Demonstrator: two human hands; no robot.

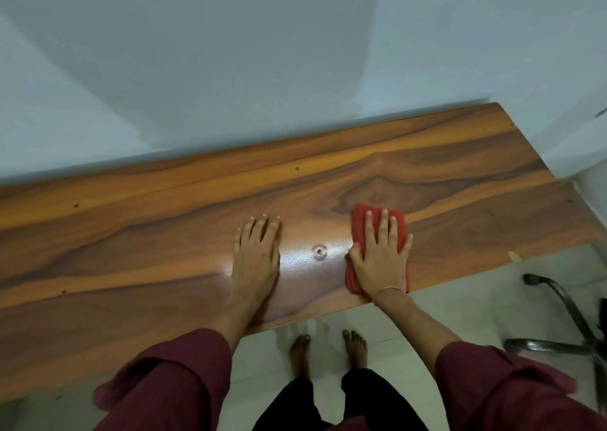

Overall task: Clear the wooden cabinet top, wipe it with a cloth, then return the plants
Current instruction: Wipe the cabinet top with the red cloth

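Note:
The wooden cabinet top (164, 250) runs across the view against a pale wall, with nothing standing on it. My left hand (258, 255) lies flat on the wood near the middle, fingers straight. To its right, my right hand (381, 256) presses flat on a folded red cloth (361, 223) near the front edge. The cloth shows beyond my fingertips and under my wrist. No plants are in view.
A glossy light reflection (319, 251) sits on the wood between my hands. A chair's metal base (558, 315) stands on the tiled floor (476, 305) at the right. My bare feet (328, 348) are just in front of the cabinet edge.

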